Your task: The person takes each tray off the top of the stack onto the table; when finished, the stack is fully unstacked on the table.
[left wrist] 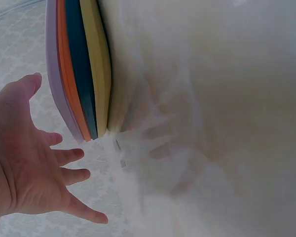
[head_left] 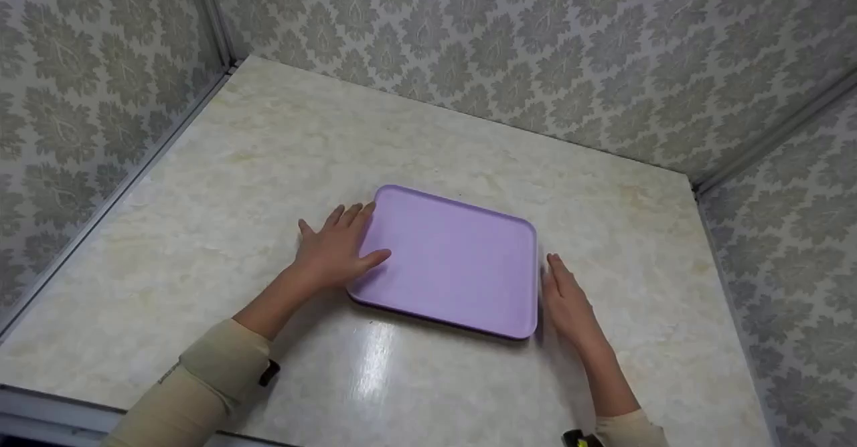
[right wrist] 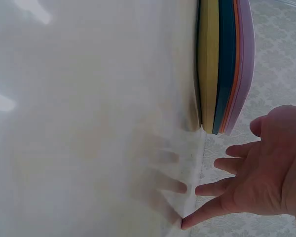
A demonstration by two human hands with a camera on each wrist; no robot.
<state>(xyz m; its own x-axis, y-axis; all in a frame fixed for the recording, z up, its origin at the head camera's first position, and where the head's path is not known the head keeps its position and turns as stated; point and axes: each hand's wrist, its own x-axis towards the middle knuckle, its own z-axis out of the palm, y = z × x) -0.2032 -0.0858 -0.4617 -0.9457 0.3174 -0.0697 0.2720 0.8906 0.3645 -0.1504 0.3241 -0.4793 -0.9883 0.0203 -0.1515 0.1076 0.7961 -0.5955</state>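
Observation:
A stack of shallow rectangular trays lies on the table, with the purple tray [head_left: 448, 266] on top. Edge-on in the left wrist view, the layers beneath it are an orange tray [left wrist: 70, 74], a dark teal tray [left wrist: 82, 64] and a yellow tray [left wrist: 96, 64]. My left hand [head_left: 333, 249] is at the stack's left side, fingers spread and straight, its thumb overlapping the purple rim in the head view. Along the right side, my right hand [head_left: 569, 303] stands with extended fingers, a small gap from the rim. Both palms face the stack, and neither hand grips anything.
The pale marbled table [head_left: 268, 132] is glossy and reflects light in front of the stack. Patterned wall panels [head_left: 469, 39] enclose its back, left and right sides. A metal frame edge [head_left: 60, 407] runs along the front left.

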